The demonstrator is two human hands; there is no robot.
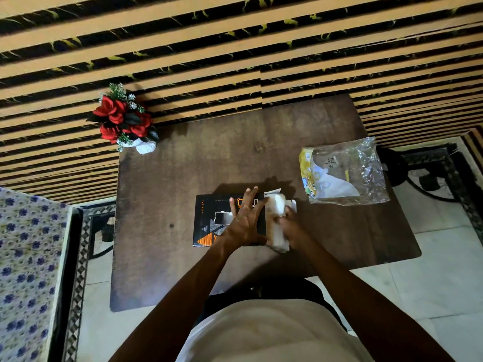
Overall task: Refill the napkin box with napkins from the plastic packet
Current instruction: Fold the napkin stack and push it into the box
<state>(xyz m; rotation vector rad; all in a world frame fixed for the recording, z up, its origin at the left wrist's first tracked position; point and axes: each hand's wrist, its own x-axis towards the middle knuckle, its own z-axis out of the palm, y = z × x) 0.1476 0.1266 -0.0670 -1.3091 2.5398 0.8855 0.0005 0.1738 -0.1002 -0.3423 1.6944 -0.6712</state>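
Observation:
A black napkin box (206,220) with orange triangles lies flat on the brown table (209,163), its top slot showing white. My left hand (244,220) rests flat on the box lid with fingers spread. A white stack of napkins (275,210) sits at the box's right end, partly inside it as far as I can tell. My right hand (290,227) grips this stack from the right. The clear plastic packet (345,172) with a yellow printed edge lies crumpled to the right, holding a little white paper.
A pot of red artificial flowers (125,121) stands at the table's far left corner. A striped wall runs behind the table. A flowered bedspread (26,270) lies at the left. Black metal furniture (428,168) stands behind the packet on the tiled floor.

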